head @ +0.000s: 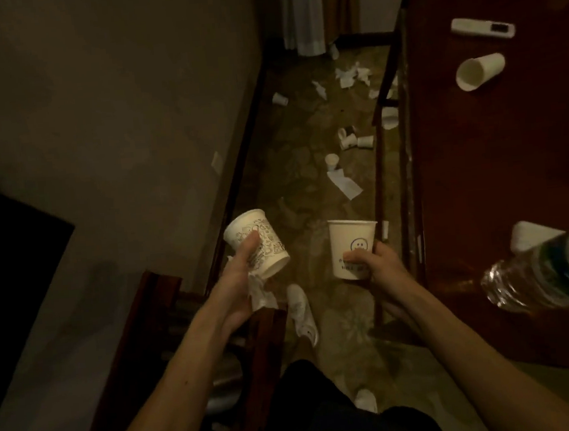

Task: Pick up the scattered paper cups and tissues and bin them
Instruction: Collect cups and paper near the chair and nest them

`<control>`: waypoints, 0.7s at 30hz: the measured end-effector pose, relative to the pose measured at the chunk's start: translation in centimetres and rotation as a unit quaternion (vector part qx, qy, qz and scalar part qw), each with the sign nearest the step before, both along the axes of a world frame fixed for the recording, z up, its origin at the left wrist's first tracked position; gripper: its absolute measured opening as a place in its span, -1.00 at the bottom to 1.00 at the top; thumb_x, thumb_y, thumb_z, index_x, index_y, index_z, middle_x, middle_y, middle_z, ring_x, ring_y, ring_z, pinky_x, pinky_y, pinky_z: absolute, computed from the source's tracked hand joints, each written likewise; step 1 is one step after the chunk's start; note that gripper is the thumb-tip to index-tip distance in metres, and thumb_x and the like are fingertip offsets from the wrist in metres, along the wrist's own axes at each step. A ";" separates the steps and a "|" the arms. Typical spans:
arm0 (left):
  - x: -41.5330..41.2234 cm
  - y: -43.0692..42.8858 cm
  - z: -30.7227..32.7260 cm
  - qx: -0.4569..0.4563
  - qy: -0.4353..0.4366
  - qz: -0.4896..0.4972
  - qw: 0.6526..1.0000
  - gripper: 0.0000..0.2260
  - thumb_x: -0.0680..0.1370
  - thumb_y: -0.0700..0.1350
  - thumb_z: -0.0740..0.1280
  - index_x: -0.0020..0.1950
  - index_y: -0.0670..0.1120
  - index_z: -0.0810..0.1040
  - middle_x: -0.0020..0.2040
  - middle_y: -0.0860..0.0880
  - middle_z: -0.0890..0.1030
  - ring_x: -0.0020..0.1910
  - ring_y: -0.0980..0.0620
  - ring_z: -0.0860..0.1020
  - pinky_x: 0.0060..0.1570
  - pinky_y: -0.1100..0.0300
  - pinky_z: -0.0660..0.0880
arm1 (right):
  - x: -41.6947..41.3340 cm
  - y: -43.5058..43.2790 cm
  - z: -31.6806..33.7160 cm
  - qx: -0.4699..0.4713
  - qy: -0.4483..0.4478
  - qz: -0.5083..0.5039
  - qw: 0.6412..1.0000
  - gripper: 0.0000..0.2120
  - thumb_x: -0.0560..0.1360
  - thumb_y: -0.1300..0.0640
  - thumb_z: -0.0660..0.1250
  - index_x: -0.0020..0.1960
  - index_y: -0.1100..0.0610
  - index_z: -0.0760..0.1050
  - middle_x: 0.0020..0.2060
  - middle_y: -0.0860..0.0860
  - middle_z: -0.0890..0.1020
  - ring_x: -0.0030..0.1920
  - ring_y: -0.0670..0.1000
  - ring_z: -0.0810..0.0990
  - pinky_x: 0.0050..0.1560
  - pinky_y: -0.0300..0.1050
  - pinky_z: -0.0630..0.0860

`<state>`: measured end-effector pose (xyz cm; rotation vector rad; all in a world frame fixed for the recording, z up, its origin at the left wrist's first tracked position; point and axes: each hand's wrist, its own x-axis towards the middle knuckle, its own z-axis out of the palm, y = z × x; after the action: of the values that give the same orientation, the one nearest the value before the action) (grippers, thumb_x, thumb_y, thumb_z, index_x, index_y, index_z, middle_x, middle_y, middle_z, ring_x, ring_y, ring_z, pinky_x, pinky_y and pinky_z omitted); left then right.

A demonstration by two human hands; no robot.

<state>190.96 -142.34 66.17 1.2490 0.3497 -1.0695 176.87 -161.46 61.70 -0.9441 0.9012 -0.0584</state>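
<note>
The near-right bottle [553, 271] is blurred and cut off by the edge. The right hand [371, 263] covers part of the print on the smiley cup [347, 240].

I'm looking into a furnished room, home or hotel: patterned carpet [293, 180], dark wooden table [495, 162], remote control [481, 28], curtain [307, 24].

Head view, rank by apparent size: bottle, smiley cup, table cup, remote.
1. bottle, but nearest the camera
2. smiley cup
3. table cup
4. remote, about as long as the table cup, slimmer
</note>
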 end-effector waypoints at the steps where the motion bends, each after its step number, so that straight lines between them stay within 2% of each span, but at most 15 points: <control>1: 1.4 -1.8 -0.9 0.004 0.012 -0.014 1.000 -0.39 0.35 0.16 0.46 0.28 -0.18 0.54 0.00 -0.14 0.71 -0.08 -0.03 0.70 -0.11 0.07 0.61 | 1.5 -0.6 -1.0 0.016 0.004 -0.015 1.000 -0.59 0.38 0.24 0.47 0.20 0.15 0.50 0.02 0.14 0.68 0.01 0.11 0.68 -0.09 0.04 0.62; 3: 4.3 -5.5 -2.6 0.015 0.035 -0.047 0.998 -0.36 0.32 0.14 0.48 0.29 -0.19 0.53 0.01 -0.16 0.71 -0.07 -0.06 0.70 -0.08 0.04 0.61 | 4.7 -1.8 -2.7 0.039 0.009 -0.052 0.998 -0.63 0.37 0.26 0.46 0.16 0.13 0.52 -0.03 0.12 0.72 -0.02 0.09 0.70 -0.12 0.03 0.63; 5: 7.5 -9.3 -3.8 0.019 0.054 -0.096 0.994 -0.35 0.30 0.14 0.48 0.28 -0.20 0.53 -0.03 -0.17 0.71 -0.13 -0.06 0.70 -0.17 0.06 0.61 | 7.7 -3.3 -3.9 0.066 0.010 -0.084 0.994 -0.63 0.35 0.22 0.48 0.13 0.11 0.52 -0.09 0.06 0.74 -0.09 0.03 0.72 -0.20 -0.03 0.63; 7: 10.8 -12.6 -4.9 0.016 0.048 -0.140 0.989 -0.39 0.33 0.14 0.46 0.25 -0.20 0.54 -0.04 -0.18 0.72 -0.17 -0.07 0.71 -0.29 0.12 0.61 | 10.7 -4.8 -4.5 0.084 0.007 -0.092 0.992 -0.48 0.25 0.07 0.55 0.18 0.08 0.51 -0.05 0.05 0.73 -0.09 0.01 0.72 -0.22 -0.06 0.61; 8: 12.4 -14.2 -5.3 0.013 0.044 -0.157 0.987 -0.42 0.35 0.13 0.45 0.24 -0.19 0.55 -0.02 -0.19 0.72 -0.13 -0.09 0.72 -0.26 0.09 0.63 | 12.2 -5.6 -4.5 0.087 0.007 -0.092 0.992 -0.37 0.19 0.00 0.58 0.21 0.08 0.49 -0.03 0.06 0.73 -0.07 0.01 0.72 -0.21 -0.07 0.61; 9: 13.9 -15.7 -5.5 0.013 0.042 -0.172 0.984 -0.44 0.36 0.12 0.44 0.23 -0.19 0.56 0.03 -0.21 0.71 -0.05 -0.13 0.71 -0.14 0.02 0.66 | 13.5 -6.5 -4.6 0.088 0.007 -0.094 0.992 -0.29 0.15 -0.03 0.61 0.24 0.08 0.48 0.00 0.08 0.72 -0.05 0.03 0.72 -0.19 -0.07 0.61; 11: 16.6 -18.4 -5.5 0.023 0.043 -0.206 0.977 -0.44 0.37 0.11 0.43 0.27 -0.19 0.56 0.13 -0.24 0.68 0.15 -0.22 0.64 0.20 -0.12 0.56 | 15.8 -8.3 -4.9 0.087 0.009 -0.104 0.991 -0.28 0.19 -0.01 0.61 0.28 0.10 0.46 0.04 0.11 0.71 0.00 0.08 0.71 -0.16 -0.07 0.60; 12: 17.8 -19.5 -5.4 0.029 0.043 -0.225 0.973 -0.43 0.38 0.11 0.43 0.28 -0.19 0.55 0.14 -0.24 0.67 0.17 -0.22 0.63 0.20 -0.11 0.55 | 16.7 -9.2 -4.9 0.090 0.010 -0.108 0.990 -0.30 0.23 0.00 0.60 0.30 0.10 0.45 0.05 0.12 0.70 0.01 0.08 0.70 -0.17 -0.07 0.60; 14: 20.1 -21.8 -5.6 0.032 0.055 -0.245 0.967 -0.47 0.40 0.11 0.42 0.26 -0.18 0.57 0.10 -0.22 0.69 0.04 -0.14 0.69 -0.10 0.06 0.63 | 18.6 -11.3 -5.1 0.097 0.018 -0.117 0.988 -0.26 0.20 -0.02 0.62 0.30 0.11 0.45 0.05 0.12 0.70 -0.02 0.07 0.71 -0.19 -0.06 0.61; 15: 21.3 -22.9 -5.9 0.033 0.060 -0.251 0.965 -0.48 0.40 0.12 0.42 0.24 -0.17 0.58 0.09 -0.21 0.70 -0.04 -0.11 0.70 -0.20 0.11 0.61 | 19.7 -12.4 -5.3 0.100 0.026 -0.118 0.988 -0.23 0.16 -0.04 0.63 0.30 0.11 0.46 0.04 0.11 0.71 -0.03 0.06 0.71 -0.17 -0.05 0.61; 18: 24.8 -26.6 -7.0 0.042 0.072 -0.259 0.962 -0.48 0.42 0.11 0.43 0.25 -0.20 0.57 0.03 -0.20 0.71 -0.13 -0.08 0.71 -0.30 0.15 0.59 | 22.9 -16.1 -6.5 0.104 0.045 -0.109 0.988 -0.25 0.14 -0.07 0.59 0.28 0.08 0.47 0.05 0.09 0.70 0.02 0.07 0.69 -0.10 -0.01 0.61; 21: 28.8 -31.0 -9.1 0.051 0.097 -0.259 0.960 -0.48 0.41 0.09 0.45 0.25 -0.21 0.56 -0.03 -0.19 0.72 -0.21 -0.06 0.72 -0.38 0.20 0.59 | 26.9 -20.5 -9.0 0.137 0.065 -0.117 0.982 -0.35 0.23 0.05 0.53 0.29 0.13 0.46 0.11 0.17 0.67 0.13 0.18 0.64 -0.02 0.08 0.63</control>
<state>219.71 -173.37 57.05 1.3680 0.2307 -1.6467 203.78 -181.97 52.73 -0.5884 1.1081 -0.0726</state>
